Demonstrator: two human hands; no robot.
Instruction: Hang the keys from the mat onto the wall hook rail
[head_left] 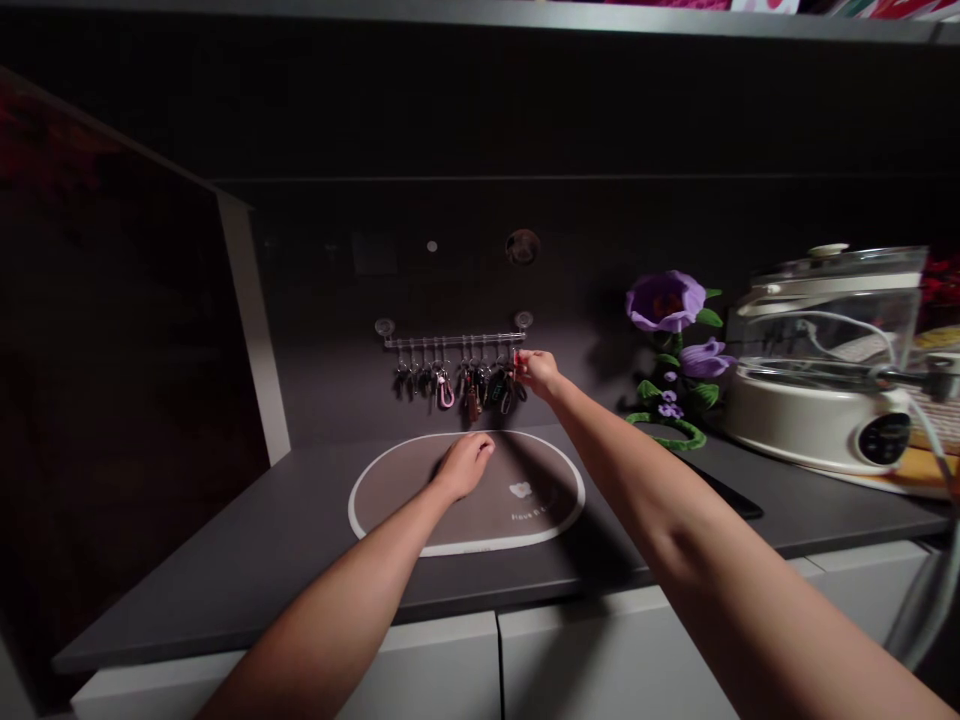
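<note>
A clear hook rail (454, 342) is fixed to the dark wall by two round suction cups, and several bunches of keys (471, 385) hang from its hooks. At the rail's right end my right hand (537, 370) is closed in a pinch on a key ring, with a small red bit showing at the fingertips. Most of that ring is hidden by my fingers. My left hand (465, 466) rests, curled shut, on a brown oval mat (397, 500) with a white rim, below the keys. Nothing shows in its fingers.
Right of the rail stand purple knitted flowers (666, 302) with green leaves. Beyond them is a cream appliance (802, 410) with a clear cover and a cable. A flat black object (724, 490) lies on the grey counter (300, 560). A shelf (480, 15) runs overhead.
</note>
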